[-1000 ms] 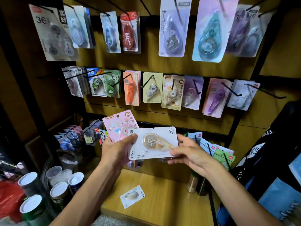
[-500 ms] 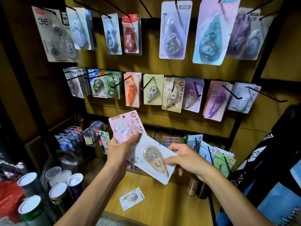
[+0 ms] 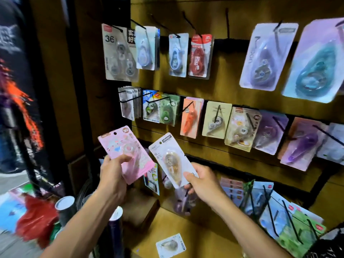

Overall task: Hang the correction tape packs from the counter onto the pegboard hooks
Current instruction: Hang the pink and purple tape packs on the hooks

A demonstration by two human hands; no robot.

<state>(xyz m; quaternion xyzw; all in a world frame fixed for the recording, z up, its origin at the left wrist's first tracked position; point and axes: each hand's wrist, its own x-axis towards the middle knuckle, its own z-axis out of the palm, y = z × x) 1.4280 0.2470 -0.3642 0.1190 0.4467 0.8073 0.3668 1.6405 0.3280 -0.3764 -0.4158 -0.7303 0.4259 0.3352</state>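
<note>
A flat pink carded correction tape pack with a clear blister is gripped at its lower edge by the left hand, thumb curled over the front. Just right of it, a white carded pack holding an amber teardrop dispenser is pinched at its bottom corner by the right hand, tilted with its hang hole up and left. Both packs are held in front of the brown pegboard, below its middle row of black hooks. A third small white pack is seen flat on the wooden counter, below the white pack. White-capped cylindrical tubs are seen left of the counter, contents hidden.
</note>
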